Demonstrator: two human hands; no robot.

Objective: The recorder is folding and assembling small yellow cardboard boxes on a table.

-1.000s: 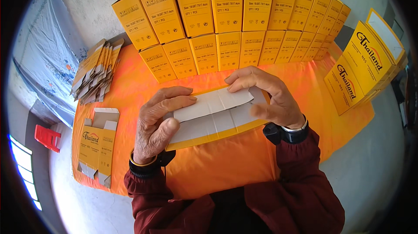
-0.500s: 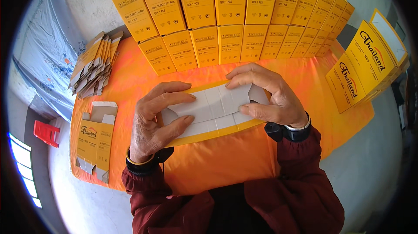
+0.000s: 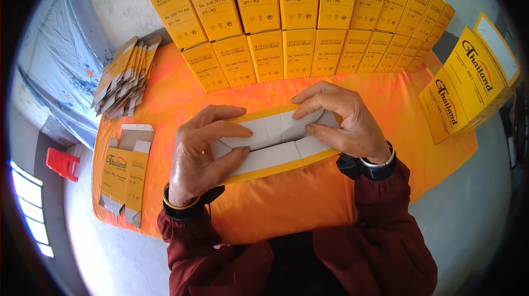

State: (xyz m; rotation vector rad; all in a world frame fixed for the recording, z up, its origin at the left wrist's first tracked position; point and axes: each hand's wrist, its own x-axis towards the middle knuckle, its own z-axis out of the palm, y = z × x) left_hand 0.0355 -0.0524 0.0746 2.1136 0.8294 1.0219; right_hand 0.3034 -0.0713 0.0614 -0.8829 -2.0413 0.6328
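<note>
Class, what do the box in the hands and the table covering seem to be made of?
Box: likely thin card, yellow printed outside, plain whitish inside, with creased flaps. Table covering: seemingly orange cloth or plastic sheet; it hangs over the edge with soft wrinkles.

I fold a yellow cardboard carton with white flaps (image 3: 273, 144). Two rows of upright yellow boxes with black-printed labels (image 3: 286, 20) line the far edge. Flat yellow carton blanks (image 3: 124, 78) fan far left; one unfolded blank (image 3: 124, 172) lies nearer; tall yellow boxes (image 3: 468, 84) stand right.
</note>
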